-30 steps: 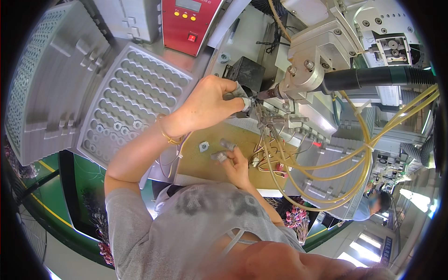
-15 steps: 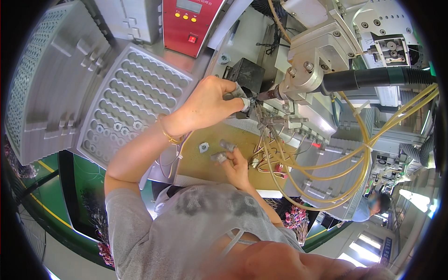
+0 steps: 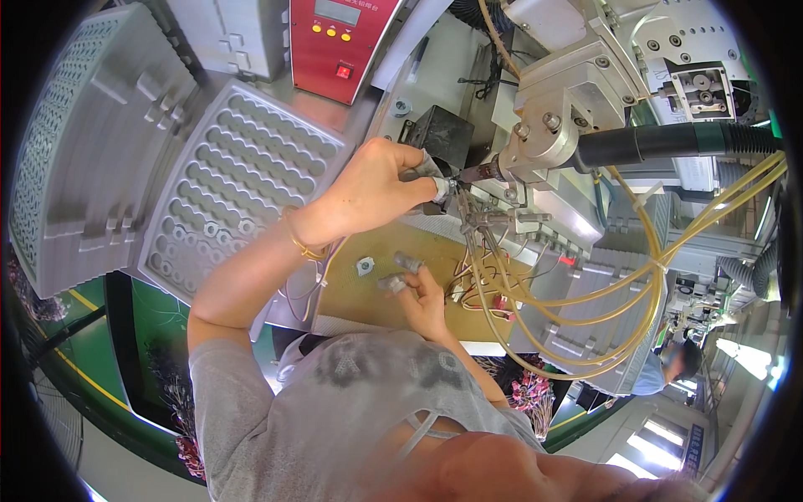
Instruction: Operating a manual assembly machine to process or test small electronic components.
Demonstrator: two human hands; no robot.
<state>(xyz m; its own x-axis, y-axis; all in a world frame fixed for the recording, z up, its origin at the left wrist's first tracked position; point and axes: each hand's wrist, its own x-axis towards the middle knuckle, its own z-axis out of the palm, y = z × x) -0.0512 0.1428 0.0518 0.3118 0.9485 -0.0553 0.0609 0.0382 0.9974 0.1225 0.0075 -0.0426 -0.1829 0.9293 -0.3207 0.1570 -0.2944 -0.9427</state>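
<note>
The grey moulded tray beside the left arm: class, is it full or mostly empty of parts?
Mostly empty. In the tray, nearly all round pockets show bare grey; only a few small ring-shaped parts sit in pockets near the left forearm.

At about twelve o'clock we see a red rectangular control box (image 3: 345,42) whose front carries a small pale grey display window (image 3: 338,11) near its upper edge. Under that screen sits a row of three round yellow buttons (image 3: 330,31), and below them a single small square red switch (image 3: 344,71). Down at about four o'clock, near the rim, we make out a narrow blue upright sign (image 3: 693,441), too small to tell more.
</note>
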